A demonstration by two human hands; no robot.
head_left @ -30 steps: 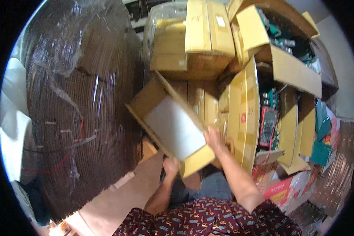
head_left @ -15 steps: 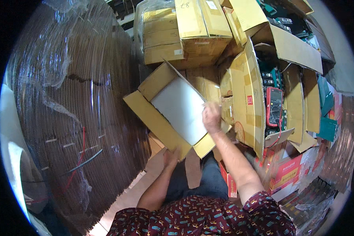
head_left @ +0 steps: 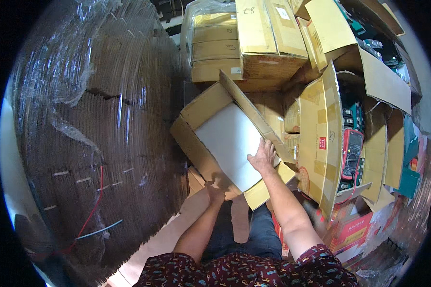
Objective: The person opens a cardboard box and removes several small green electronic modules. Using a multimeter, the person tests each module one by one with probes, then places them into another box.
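An open cardboard box [head_left: 187, 138] is tilted in front of me, with a flat white sheet or panel [head_left: 225, 141] inside. My right hand [head_left: 263, 155] lies on the white surface by the box's right wall, fingers spread and thumb apart. My left hand [head_left: 215, 190] grips the box's near left edge in shadow, its fingers partly hidden. Below the box, a brown cardboard flap [head_left: 239, 220] hangs in front of my legs.
A tall, film-wrapped stack of flattened cardboard [head_left: 72, 124] fills the left. Stacked cartons [head_left: 258, 33] stand behind the box. At the right, open cartons [head_left: 316, 124] hold teal items and a red-cased meter [head_left: 352, 148]. A red printed box [head_left: 352, 229] is at lower right.
My right hand's fingers, curled at the box's right side half a second ago, are now spread on the white surface. The box and its surroundings sit farther right in the view.
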